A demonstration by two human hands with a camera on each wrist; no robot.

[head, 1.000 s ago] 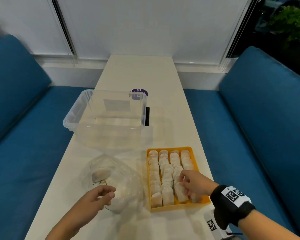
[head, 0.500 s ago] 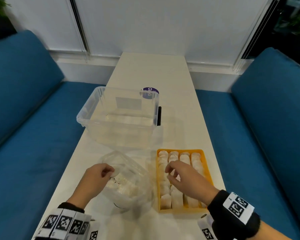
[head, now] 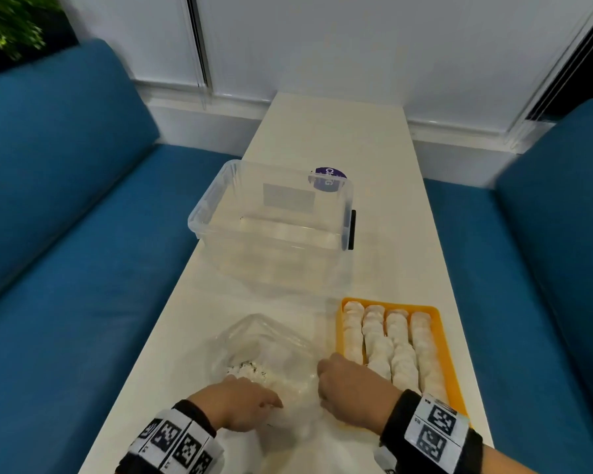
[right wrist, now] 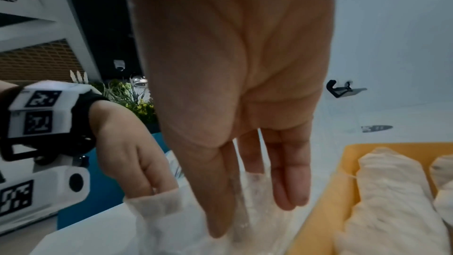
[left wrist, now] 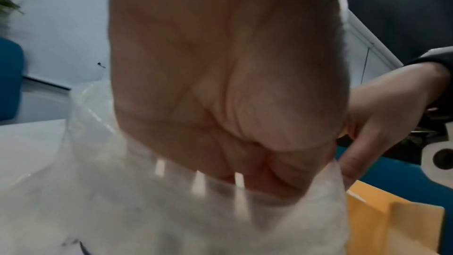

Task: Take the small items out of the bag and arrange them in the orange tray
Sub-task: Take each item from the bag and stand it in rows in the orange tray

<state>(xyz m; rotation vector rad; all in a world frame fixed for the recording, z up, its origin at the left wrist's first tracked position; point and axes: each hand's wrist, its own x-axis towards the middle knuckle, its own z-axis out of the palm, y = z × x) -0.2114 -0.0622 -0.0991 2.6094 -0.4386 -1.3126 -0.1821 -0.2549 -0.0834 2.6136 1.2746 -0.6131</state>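
At the table's near end, the left hand (head: 240, 403) pinches the rim of the crumpled clear plastic bag (head: 271, 350), while the right hand (head: 351, 390) reaches into its mouth, fingers (right wrist: 289, 177) straight and pressed together. Just right of the bag, the orange rectangular tray (head: 440, 336) holds four rows of small white packets (head: 382, 340). Beyond stands a clear plastic storage box (head: 274, 227).
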